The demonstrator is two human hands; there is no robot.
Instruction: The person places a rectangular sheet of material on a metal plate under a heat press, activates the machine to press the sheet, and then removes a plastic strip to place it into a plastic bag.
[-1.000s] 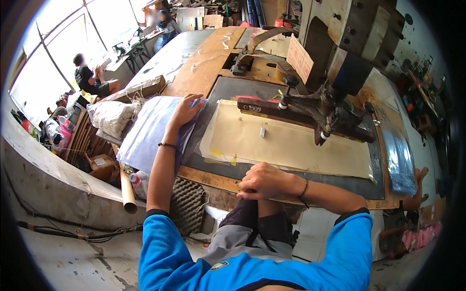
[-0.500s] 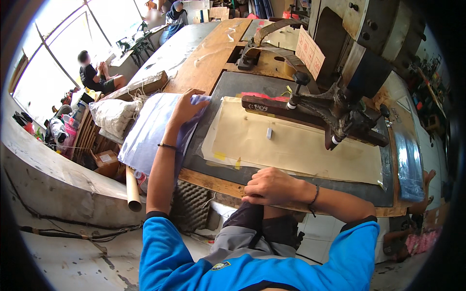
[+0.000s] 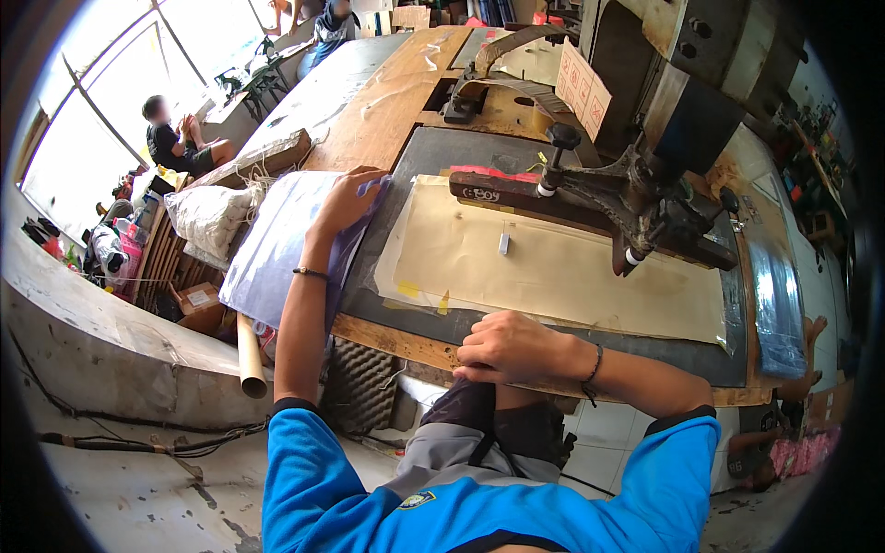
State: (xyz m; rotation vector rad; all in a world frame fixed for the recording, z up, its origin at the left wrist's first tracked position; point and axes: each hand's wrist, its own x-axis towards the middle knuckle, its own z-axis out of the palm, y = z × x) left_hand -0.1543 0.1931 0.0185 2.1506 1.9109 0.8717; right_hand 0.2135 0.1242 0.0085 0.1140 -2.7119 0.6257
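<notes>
On the left, a stack of lavender cloth-like sheets [image 3: 277, 235] lies over the table's edge. My left hand [image 3: 352, 201] reaches to its far right corner, the fingers bent over the edge and gripping it. My right hand [image 3: 505, 348] is curled into a fist just above the wooden front edge; whatever may be inside is hidden. Beyond it, a cream board [image 3: 572, 286] with yellow tape patches lies on a dark grey mat [image 3: 369, 304]. A small pale block [image 3: 504, 244] rests on the board. Over the board's far side stands a dark metal press bar [image 3: 553, 209].
The bar's bracket [image 3: 636, 198] carries black knobs and joins a heavy machine column [image 3: 691, 120]. A wrapped white bundle [image 3: 210, 217] and wooden plank [image 3: 258, 161] lie left. Clear plastic sheets [image 3: 774, 313] lie right. Other people sit at far left and in the back.
The view has shifted slightly. Both hands keep nearly the same place and pose, the left on the lavender sheets and the right in a fist.
</notes>
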